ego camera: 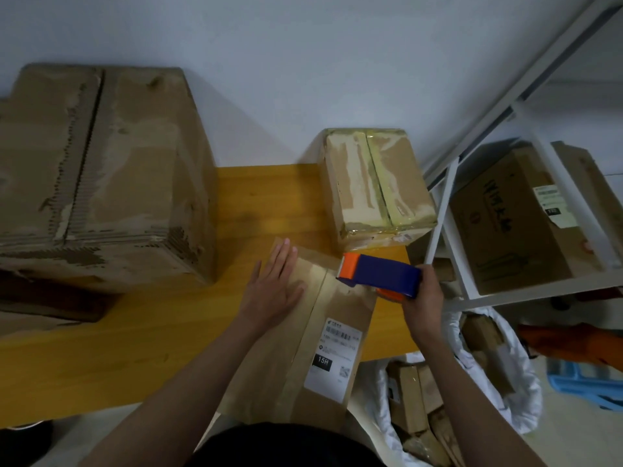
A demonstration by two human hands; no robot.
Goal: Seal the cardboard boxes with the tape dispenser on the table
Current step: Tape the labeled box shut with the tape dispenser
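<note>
A flat brown cardboard box [303, 352] with a white shipping label lies in front of me on the yellow wooden table [141, 348], a strip of tape running down its centre seam. My left hand [274, 288] presses flat on the box's far left part, fingers straight. My right hand [424, 298] grips the handle of the blue and orange tape dispenser [379, 274], whose orange head sits at the far end of the seam. A smaller taped box [374, 187] stands behind it, and a large worn box [101, 173] at the left.
A white metal shelf [526, 106] at the right holds a printed cardboard box [515, 224]. Below it, beside the table's right edge, a white bag [515, 382] holds several small cartons. A blue stool [586, 382] and something orange lie on the floor at the far right.
</note>
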